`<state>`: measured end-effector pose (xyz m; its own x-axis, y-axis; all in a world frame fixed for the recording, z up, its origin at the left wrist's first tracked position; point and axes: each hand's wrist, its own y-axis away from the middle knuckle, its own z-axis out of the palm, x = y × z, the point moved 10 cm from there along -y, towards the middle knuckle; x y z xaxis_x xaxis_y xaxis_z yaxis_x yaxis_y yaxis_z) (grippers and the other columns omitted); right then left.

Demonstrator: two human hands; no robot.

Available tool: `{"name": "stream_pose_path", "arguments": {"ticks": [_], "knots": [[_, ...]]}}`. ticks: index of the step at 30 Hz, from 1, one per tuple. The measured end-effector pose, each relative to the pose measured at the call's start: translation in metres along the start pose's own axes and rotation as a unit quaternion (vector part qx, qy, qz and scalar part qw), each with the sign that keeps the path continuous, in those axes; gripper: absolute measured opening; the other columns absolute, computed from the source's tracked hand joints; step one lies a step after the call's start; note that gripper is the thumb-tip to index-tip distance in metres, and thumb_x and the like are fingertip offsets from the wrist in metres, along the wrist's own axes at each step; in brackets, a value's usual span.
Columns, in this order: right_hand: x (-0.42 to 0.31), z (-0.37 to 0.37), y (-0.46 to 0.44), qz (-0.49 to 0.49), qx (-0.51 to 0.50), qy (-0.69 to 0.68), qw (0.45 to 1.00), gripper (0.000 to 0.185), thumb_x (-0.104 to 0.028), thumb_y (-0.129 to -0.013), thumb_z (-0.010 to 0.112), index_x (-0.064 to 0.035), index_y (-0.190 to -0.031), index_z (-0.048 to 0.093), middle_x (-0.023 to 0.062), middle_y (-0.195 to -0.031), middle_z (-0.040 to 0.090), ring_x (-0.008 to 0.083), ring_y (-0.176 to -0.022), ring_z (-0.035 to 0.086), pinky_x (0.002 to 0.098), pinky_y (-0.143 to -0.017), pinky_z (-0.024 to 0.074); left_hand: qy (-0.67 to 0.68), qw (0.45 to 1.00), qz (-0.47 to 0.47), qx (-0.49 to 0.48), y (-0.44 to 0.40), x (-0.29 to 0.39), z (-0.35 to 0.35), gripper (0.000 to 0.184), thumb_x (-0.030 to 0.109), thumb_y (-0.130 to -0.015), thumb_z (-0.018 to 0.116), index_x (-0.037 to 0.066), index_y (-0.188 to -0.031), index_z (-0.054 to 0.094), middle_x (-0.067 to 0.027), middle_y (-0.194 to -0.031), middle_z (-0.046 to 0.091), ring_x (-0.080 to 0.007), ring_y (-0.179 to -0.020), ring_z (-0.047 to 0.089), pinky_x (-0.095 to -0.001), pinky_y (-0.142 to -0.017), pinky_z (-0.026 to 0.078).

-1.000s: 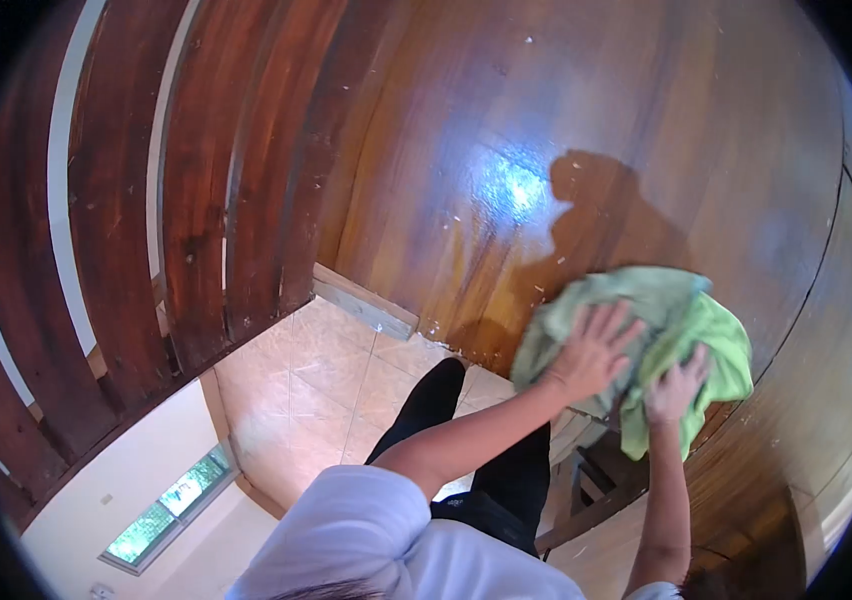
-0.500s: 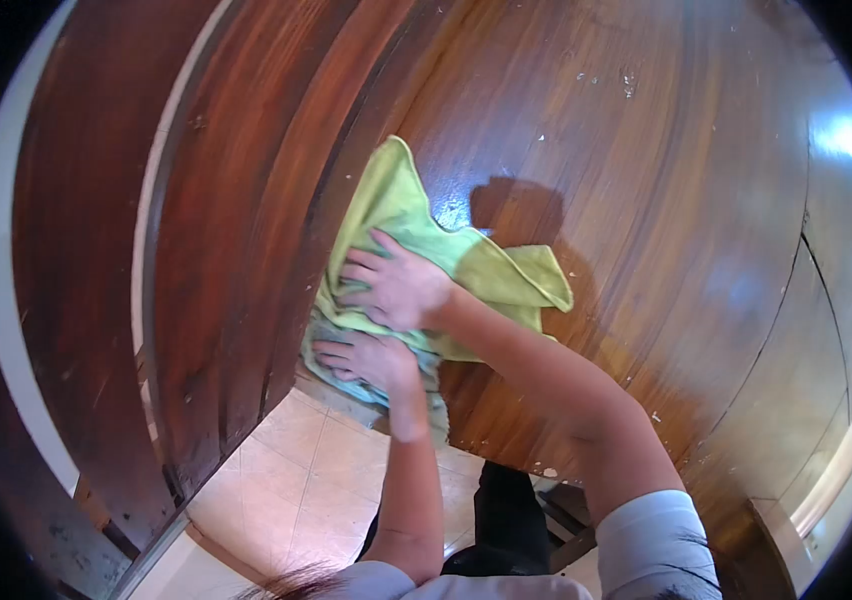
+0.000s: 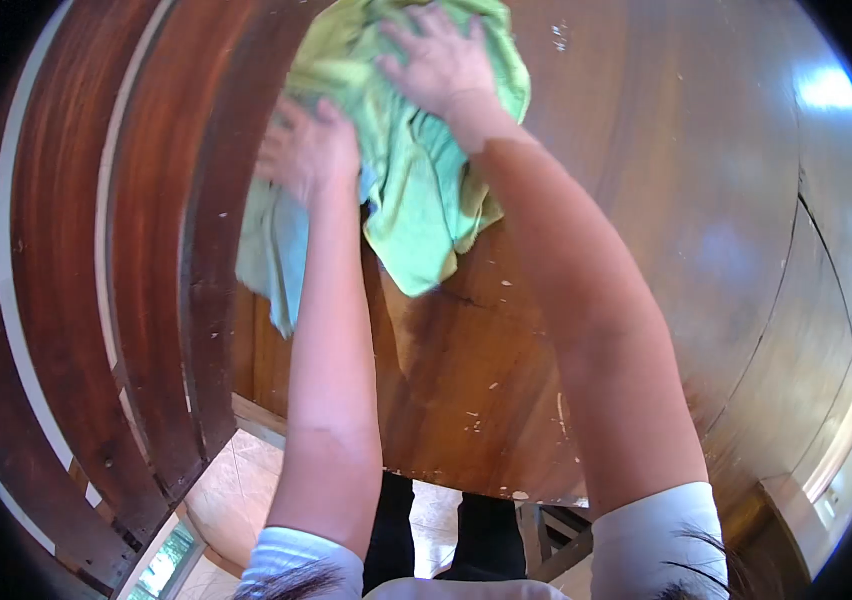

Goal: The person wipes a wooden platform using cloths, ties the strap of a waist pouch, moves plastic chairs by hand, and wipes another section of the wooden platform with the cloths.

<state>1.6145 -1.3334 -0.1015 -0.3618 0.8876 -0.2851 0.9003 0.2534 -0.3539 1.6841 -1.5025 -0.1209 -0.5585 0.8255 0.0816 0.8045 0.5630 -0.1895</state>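
Observation:
A yellow-green cloth (image 3: 411,255) lies crumpled on the brown wooden surface (image 3: 466,380), near the top of the view. My right hand (image 3: 441,62) presses flat on it with the fingers spread. Lower and to the left, my left hand (image 3: 311,150) rests with its fingers apart, slightly blurred, at the left side of the cloth. Beneath that wrist hangs a blue-grey cloth (image 3: 276,240), partly covered by the hand and forearm. Where the two cloths overlap is hidden.
Dark wooden slats (image 3: 151,250) with gaps between them rise along the left. Pale floor tiles (image 3: 236,475) show below the surface's near edge. A long crack (image 3: 826,250) runs through the wood at the right. Small white specks mark the surface.
Both hands have moved away from me, up the wooden surface, taking the green and blue-grey cloths along. The green cloth has bunched and folded differently, and the arms are stretched further out.

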Motion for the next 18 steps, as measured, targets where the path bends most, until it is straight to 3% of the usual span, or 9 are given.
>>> {"name": "stream_pose_path", "arguments": {"ticks": [1,4,5,9,12,13,14,16,18], "knots": [[0.03,-0.026,0.011,0.025,0.07,-0.034,0.997,0.05,-0.039,-0.087,0.05,-0.0106,-0.128,0.052,0.0169,-0.136,0.047,0.0318,-0.127,0.042,0.0446,-0.105,0.0338,0.02,0.998,0.058,0.015,0.004,0.036,0.005,0.063,0.046,-0.092,0.032,0.008,-0.142,0.034,-0.0252,-0.144,0.034,-0.0442,-0.132,0.031,-0.0584,-0.107,0.019],[0.124,-0.069,0.057,0.133,0.051,0.059,0.988,0.054,-0.042,-0.086,0.053,-0.0145,-0.132,0.05,0.0179,-0.139,0.043,0.0316,-0.13,0.04,0.0467,-0.105,0.0328,0.072,0.975,0.211,0.0,0.053,0.147,0.003,0.065,0.046,-0.092,0.033,0.01,-0.145,0.03,-0.0258,-0.149,0.023,-0.0441,-0.138,0.018,-0.0582,-0.111,0.011],[0.162,-0.078,0.074,0.175,-0.01,0.138,0.975,0.055,-0.053,-0.091,0.039,-0.0259,-0.139,0.041,0.0076,-0.148,0.033,0.025,-0.138,0.028,0.0547,-0.111,0.0164,0.088,0.963,0.254,-0.006,0.08,0.177,-0.002,0.065,0.046,-0.091,0.033,0.01,-0.145,0.03,-0.0258,-0.149,0.023,-0.0441,-0.138,0.019,-0.0588,-0.111,0.011],[0.277,-0.158,0.199,0.32,0.004,0.149,0.936,0.053,-0.052,-0.091,0.04,-0.0302,-0.14,0.039,0.0094,-0.148,0.032,0.0277,-0.136,0.033,0.0553,-0.111,0.0141,0.133,0.898,0.416,-0.047,0.208,0.272,-0.031,0.066,0.046,-0.091,0.033,0.01,-0.145,0.029,-0.0265,-0.149,0.022,-0.045,-0.138,0.019,-0.0598,-0.11,0.011],[0.336,-0.214,0.332,0.413,0.03,0.17,0.894,0.051,-0.048,-0.093,0.04,-0.0307,-0.141,0.038,0.0067,-0.149,0.03,0.0267,-0.137,0.029,0.0544,-0.11,0.016,0.103,0.826,0.548,-0.079,0.326,0.301,-0.057,0.063,0.044,-0.093,0.028,0.011,-0.147,0.026,-0.0229,-0.151,0.021,-0.0413,-0.139,0.019,-0.0598,-0.111,0.01],[0.368,-0.216,0.389,0.344,-0.032,0.26,0.902,0.051,-0.048,-0.094,0.038,-0.0306,-0.142,0.036,0.0079,-0.15,0.029,0.0252,-0.139,0.024,0.0552,-0.109,0.0165,0.101,0.797,0.587,-0.104,0.366,0.3,-0.064,0.063,0.044,-0.094,0.027,0.011,-0.147,0.024,-0.0218,-0.151,0.019,-0.0396,-0.14,0.018,-0.0592,-0.111,0.009],[0.374,-0.228,0.441,0.348,-0.086,0.327,0.874,0.052,-0.049,-0.095,0.035,-0.0304,-0.144,0.033,0.0076,-0.151,0.027,0.0248,-0.14,0.022,0.0558,-0.109,0.0152,0.106,0.767,0.622,-0.119,0.405,0.297,-0.069,0.063,0.044,-0.094,0.027,0.012,-0.147,0.024,-0.0212,-0.152,0.018,-0.0386,-0.141,0.017,-0.0586,-0.112,0.008],[0.347,-0.265,0.506,0.533,0.035,0.214,0.818,0.054,-0.053,-0.095,0.032,-0.0307,-0.145,0.03,0.0088,-0.152,0.024,0.0269,-0.14,0.023,0.0566,-0.108,0.0163,0.138,0.708,0.676,-0.147,0.468,0.276,-0.08,0.061,0.043,-0.094,0.027,0.013,-0.147,0.024,-0.019,-0.153,0.017,-0.0361,-0.141,0.015,-0.0569,-0.113,0.005],[0.33,-0.264,0.507,0.579,0.029,0.223,0.783,0.056,-0.055,-0.095,0.031,-0.0299,-0.145,0.03,0.0102,-0.152,0.024,0.0276,-0.14,0.023,0.0563,-0.108,0.0169,0.16,0.683,0.695,-0.159,0.481,0.257,-0.074,0.06,0.042,-0.094,0.028,0.014,-0.147,0.025,-0.0174,-0.153,0.017,-0.0346,-0.142,0.015,-0.0559,-0.113,0.005]]}}
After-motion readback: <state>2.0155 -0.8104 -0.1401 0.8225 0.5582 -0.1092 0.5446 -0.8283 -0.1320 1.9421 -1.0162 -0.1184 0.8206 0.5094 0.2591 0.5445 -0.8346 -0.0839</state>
